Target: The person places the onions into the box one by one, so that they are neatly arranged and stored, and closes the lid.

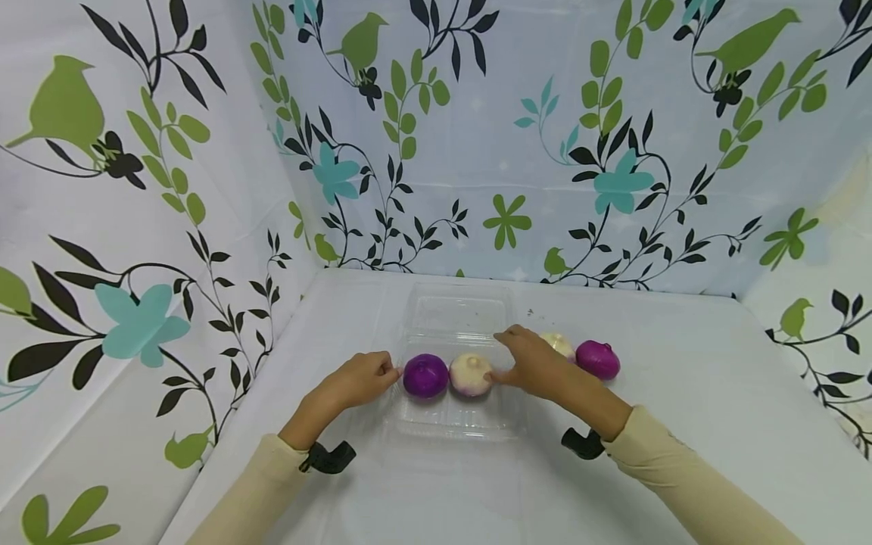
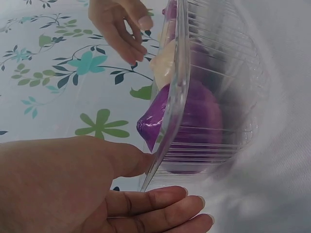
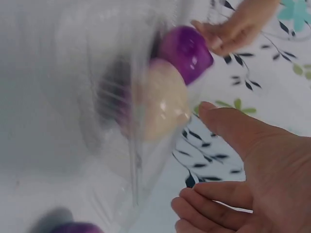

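Observation:
A clear plastic clamshell container lies with its lid folded back on the white table. Inside it sit a purple onion on the left and a whitish onion beside it. My left hand holds the container's left rim, its thumb at the edge and its fingers below, as the left wrist view shows. Over the right side hovers my right hand, fingers spread and holding nothing; its thumb is close to the whitish onion, and I cannot tell if they touch.
Right of the container, partly behind my right hand, lie a pale onion and a magenta onion. A patterned cloth with leaves and birds hangs behind and beside the table. Small dark specks lie near the lid.

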A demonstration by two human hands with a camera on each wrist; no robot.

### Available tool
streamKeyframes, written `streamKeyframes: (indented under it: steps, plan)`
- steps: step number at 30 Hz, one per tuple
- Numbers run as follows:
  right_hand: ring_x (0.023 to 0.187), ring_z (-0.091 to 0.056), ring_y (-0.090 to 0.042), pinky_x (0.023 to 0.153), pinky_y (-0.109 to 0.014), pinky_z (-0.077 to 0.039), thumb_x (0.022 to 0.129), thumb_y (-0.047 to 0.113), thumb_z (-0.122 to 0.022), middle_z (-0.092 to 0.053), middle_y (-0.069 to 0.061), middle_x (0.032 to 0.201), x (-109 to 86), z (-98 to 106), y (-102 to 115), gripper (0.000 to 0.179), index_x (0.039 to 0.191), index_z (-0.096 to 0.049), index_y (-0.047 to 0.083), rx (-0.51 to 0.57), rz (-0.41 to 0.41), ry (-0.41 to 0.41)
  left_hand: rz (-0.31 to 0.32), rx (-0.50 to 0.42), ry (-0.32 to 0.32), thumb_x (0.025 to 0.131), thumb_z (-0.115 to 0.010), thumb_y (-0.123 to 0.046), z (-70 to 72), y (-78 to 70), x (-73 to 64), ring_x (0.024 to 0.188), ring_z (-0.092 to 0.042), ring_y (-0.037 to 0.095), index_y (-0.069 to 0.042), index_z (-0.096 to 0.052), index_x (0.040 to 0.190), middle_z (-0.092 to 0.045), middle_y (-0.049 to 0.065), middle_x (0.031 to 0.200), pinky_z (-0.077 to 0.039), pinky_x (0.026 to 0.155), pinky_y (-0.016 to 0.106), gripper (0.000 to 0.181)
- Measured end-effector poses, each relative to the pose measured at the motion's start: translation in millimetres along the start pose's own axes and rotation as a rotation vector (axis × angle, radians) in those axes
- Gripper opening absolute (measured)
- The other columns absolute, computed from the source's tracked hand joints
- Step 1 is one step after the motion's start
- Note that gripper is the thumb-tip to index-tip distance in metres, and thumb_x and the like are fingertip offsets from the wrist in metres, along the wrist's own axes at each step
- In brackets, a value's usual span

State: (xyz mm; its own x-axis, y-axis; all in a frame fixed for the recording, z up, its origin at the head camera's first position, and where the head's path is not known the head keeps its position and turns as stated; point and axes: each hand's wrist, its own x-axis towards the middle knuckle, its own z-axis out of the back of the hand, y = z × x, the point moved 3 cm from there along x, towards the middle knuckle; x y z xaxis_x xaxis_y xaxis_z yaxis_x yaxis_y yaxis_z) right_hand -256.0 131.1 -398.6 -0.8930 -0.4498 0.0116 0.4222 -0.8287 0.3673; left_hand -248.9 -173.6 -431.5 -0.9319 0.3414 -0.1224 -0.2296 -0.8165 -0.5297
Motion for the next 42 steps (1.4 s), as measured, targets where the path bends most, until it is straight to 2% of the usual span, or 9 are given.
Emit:
streamKeyframes:
  steps: [3, 8, 12, 16, 29, 34, 42]
  plan:
    - [0.136, -0.055, -0.046, 0.108, -0.057, -0.049, 0.091, 0.041, -0.083, -0.057, -0.028, 0.145, -3.8, 18, -8, 0.079, 0.147, -0.054, -0.007, 0.024, -0.018, -0.067, 0.006, 0.0, -0.003, 0.107, -0.061, -0.024, 0.3, -0.2, -0.2, 0.072, -0.051, 0.015, -0.008, -0.064, 0.093, -0.059, 0.002, 0.08, -0.043, 0.065, 0.031, 0.021]
    - [0.138, -0.052, -0.047, 0.111, -0.062, -0.045, 0.093, 0.043, -0.081, -0.055, -0.028, 0.148, -13.7, 51, -29, 0.08, 0.149, -0.051, -0.007, 0.081, -0.078, -0.146, 0.005, 0.004, -0.003, 0.106, -0.061, -0.025, 0.0, -0.3, 0.3, 0.072, -0.051, 0.015, -0.007, -0.064, 0.094, -0.059, 0.002, 0.08, -0.043, 0.065, 0.031, 0.022]
    - [0.141, -0.049, -0.048, 0.112, -0.065, -0.042, 0.095, 0.045, -0.078, -0.054, -0.028, 0.149, -23.5, 70, -52, 0.082, 0.151, -0.048, -0.006, 0.12, -0.148, -0.168, -0.002, 0.009, -0.004, 0.107, -0.061, -0.025, -0.6, -0.3, 0.2, 0.071, -0.051, 0.015, -0.007, -0.064, 0.094, -0.059, 0.002, 0.079, -0.043, 0.064, 0.031, 0.022]
    - [0.139, -0.049, -0.049, 0.11, -0.067, -0.043, 0.097, 0.05, -0.074, -0.053, -0.029, 0.15, -33.1, 80, -74, 0.085, 0.154, -0.044, -0.006, 0.134, -0.195, -0.174, -0.005, 0.007, -0.007, 0.106, -0.061, -0.025, -0.6, 0.1, -0.6, 0.071, -0.051, 0.015, -0.007, -0.064, 0.095, -0.06, 0.002, 0.08, -0.043, 0.065, 0.031, 0.021]
    - [0.14, -0.046, -0.054, 0.107, -0.069, -0.044, 0.099, 0.061, -0.065, -0.049, -0.035, 0.152, -64.6, 76, -141, 0.094, 0.154, -0.04, -0.011, 0.165, -0.318, -0.136, -0.011, 0.0, -0.005, 0.107, -0.061, -0.025, -0.4, 0.4, -1.6, 0.072, -0.052, 0.016, -0.006, -0.064, 0.095, -0.06, 0.002, 0.08, -0.044, 0.065, 0.031, 0.022]
    - [0.14, -0.045, -0.055, 0.106, -0.069, -0.045, 0.099, 0.062, -0.063, -0.049, -0.035, 0.151, -74.2, 66, -163, 0.094, 0.155, -0.039, -0.01, 0.219, -0.358, -0.1, -0.015, 0.003, -0.003, 0.107, -0.061, -0.025, -0.4, 0.2, -1.6, 0.073, -0.052, 0.016, -0.006, -0.065, 0.096, -0.061, 0.002, 0.082, -0.045, 0.066, 0.031, 0.022]
    - [0.139, -0.049, -0.052, 0.107, -0.068, -0.045, 0.101, 0.057, -0.063, -0.049, -0.034, 0.152, -85.2, 41, -198, 0.09, 0.155, -0.038, -0.01, 0.354, -0.361, -0.035, -0.016, 0.0, -0.007, 0.106, -0.061, -0.025, -0.6, -0.7, -1.1, 0.074, -0.053, 0.016, -0.006, -0.065, 0.097, -0.062, 0.003, 0.083, -0.046, 0.067, 0.032, 0.022]
